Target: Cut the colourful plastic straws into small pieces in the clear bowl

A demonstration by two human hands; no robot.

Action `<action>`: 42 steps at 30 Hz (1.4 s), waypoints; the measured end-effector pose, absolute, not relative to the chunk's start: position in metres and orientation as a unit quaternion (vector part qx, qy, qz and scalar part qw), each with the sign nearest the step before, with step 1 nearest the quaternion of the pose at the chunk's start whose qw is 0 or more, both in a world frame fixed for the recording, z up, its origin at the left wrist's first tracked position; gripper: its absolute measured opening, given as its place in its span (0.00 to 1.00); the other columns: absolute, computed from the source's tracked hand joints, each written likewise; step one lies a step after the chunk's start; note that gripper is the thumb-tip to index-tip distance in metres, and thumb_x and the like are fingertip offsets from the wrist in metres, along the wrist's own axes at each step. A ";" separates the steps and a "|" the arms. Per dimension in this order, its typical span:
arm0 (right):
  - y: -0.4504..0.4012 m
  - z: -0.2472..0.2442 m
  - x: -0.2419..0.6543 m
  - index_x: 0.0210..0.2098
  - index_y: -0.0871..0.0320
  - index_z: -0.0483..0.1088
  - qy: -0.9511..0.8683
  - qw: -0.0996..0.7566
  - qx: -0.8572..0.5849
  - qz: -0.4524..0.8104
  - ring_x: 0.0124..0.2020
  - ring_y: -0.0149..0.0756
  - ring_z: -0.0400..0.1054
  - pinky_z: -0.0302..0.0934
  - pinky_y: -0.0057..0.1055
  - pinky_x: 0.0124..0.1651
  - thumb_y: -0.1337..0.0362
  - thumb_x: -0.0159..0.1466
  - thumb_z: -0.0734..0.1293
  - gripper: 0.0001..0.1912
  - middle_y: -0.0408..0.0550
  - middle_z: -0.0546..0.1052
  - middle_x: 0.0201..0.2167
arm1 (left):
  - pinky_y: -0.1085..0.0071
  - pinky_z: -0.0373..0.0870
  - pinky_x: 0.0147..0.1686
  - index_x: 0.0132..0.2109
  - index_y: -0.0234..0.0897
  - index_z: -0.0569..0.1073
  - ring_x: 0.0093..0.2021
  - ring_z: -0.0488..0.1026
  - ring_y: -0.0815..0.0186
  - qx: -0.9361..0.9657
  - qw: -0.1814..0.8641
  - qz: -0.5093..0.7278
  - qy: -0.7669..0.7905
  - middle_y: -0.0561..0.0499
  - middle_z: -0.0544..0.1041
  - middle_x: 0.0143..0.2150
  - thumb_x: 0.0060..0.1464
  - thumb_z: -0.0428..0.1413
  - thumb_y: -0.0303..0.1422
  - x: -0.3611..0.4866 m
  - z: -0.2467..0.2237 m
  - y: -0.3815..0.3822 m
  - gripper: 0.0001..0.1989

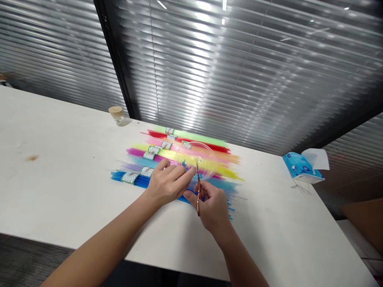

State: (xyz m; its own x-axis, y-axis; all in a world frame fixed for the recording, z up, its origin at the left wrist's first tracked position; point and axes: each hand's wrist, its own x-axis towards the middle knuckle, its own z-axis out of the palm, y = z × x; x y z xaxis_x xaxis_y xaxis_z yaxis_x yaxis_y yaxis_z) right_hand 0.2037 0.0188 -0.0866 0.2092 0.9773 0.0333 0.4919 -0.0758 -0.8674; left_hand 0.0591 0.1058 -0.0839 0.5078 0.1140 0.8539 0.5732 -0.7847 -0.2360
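Note:
My right hand point(211, 203) is closed on small copper-coloured scissors point(198, 197), whose blades point away from me. Just left of the blades, my left hand point(170, 181) has its fingers bent and pressed together; whatever they may hold is too small to make out. Beyond both hands sits a clear round plastic bowl point(211, 153) with small blue bits in it. Bundles of thin coloured sticks lie side by side under and around the bowl, among them a blue bundle point(116, 175), a red bundle point(155, 134) and a purple bundle point(134, 152). Paper bands wrap them.
A cup with a tan lid point(116, 111) stands at the back left of the white table point(60, 159). At the right edge is a blue tissue box point(302, 165), with thin wires beside it. Window blinds rise behind the table.

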 end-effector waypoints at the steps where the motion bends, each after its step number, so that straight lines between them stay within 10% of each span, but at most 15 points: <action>1: 0.019 -0.087 0.204 0.23 0.56 0.63 -0.554 0.399 -0.666 0.301 0.21 0.29 0.46 0.42 0.28 0.25 0.39 0.54 0.72 0.27 0.36 0.57 0.17 | 0.67 0.54 0.29 0.44 0.37 0.71 0.20 0.58 0.72 -0.831 0.255 -0.449 -0.209 0.60 0.67 0.21 0.60 0.50 0.24 0.059 -0.084 0.106 0.08; 19: 0.023 -0.094 0.212 0.41 0.57 0.73 -0.486 0.588 -0.534 0.363 0.21 0.30 0.53 0.50 0.28 0.26 0.55 0.64 0.69 0.12 0.37 0.62 0.19 | 0.65 0.60 0.33 0.43 0.37 0.71 0.24 0.68 0.70 -0.847 0.234 -0.443 -0.175 0.54 0.77 0.30 0.55 0.53 0.25 0.057 -0.084 0.105 0.09; 42: 0.023 -0.090 0.215 0.30 0.57 0.67 -0.461 0.537 -0.552 0.441 0.20 0.28 0.49 0.47 0.28 0.23 0.49 0.62 0.70 0.18 0.37 0.60 0.19 | 0.69 0.63 0.31 0.45 0.36 0.71 0.30 0.76 0.68 -0.806 0.236 -0.489 -0.234 0.50 0.81 0.34 0.58 0.56 0.24 0.056 -0.088 0.110 0.08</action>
State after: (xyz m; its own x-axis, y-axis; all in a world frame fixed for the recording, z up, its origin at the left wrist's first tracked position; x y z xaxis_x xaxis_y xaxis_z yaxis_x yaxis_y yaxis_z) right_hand 0.2154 0.0233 -0.0902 0.1847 0.9828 0.0082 0.0350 0.0018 -0.9994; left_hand 0.0556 0.1097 -0.0878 0.4122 0.1466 0.8992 0.6087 -0.7787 -0.1520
